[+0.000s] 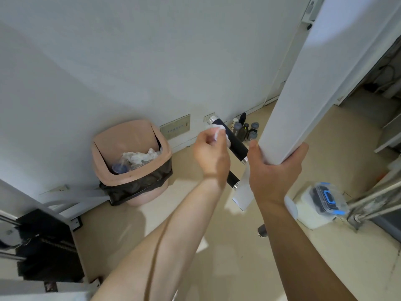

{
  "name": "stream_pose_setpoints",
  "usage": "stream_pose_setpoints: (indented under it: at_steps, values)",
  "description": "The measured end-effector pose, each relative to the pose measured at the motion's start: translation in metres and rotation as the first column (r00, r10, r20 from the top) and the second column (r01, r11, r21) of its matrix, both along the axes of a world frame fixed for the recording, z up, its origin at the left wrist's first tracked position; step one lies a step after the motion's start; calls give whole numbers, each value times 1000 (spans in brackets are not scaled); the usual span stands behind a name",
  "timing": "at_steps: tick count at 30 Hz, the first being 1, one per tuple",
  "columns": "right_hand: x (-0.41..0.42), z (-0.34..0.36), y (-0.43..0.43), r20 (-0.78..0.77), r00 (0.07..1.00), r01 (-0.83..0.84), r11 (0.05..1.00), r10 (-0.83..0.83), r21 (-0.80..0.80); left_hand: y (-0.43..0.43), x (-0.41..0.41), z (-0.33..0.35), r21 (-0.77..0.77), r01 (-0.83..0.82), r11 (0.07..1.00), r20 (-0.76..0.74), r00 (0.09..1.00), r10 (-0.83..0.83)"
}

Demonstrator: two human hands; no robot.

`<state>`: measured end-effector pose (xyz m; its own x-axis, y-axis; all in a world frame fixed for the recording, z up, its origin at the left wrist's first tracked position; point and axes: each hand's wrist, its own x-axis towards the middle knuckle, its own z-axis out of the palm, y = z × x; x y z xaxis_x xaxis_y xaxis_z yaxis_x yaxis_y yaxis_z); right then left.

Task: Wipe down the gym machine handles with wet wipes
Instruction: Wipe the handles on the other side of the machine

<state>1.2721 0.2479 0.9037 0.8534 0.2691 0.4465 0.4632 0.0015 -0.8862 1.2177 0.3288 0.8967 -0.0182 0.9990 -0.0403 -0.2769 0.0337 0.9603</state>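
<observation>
Handle just beyond wipe pinched in left hand, right hand around white post.

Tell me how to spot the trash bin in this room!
Start at the big white wall and follow it down to the floor on the left. There stands the trash bin, pink with a black bag around it and crumpled white paper inside, much bigger than the small dark bottles further right.
</observation>
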Motion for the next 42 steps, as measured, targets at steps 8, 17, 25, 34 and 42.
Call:
stream_pose_setpoints:
  at_steps: [8,17,25,34,42]
  values:
    - [2,3,-3,8,1000,-10,1000,10,-7,-15,0,-1,-206,169,964,154,978,-139]
    - [0,0,-1,4,1000,-4,1000,4,-27,36,4,-7,-388,4,921,50,999,16]
    - [-2,2,-3,-7,1000,3,1000,-3,-15,-18,2,-27,-450,394,802,264,916,-302]
    - [-1,1,-3,5,1000,9,999,-9,-36,34,1,-9,-549,350,759,313,928,-202]
    - [-2,4,-5,-2,1000,-15,998,15,-58,36,8,-7,-373,145,916,-87,978,-191]
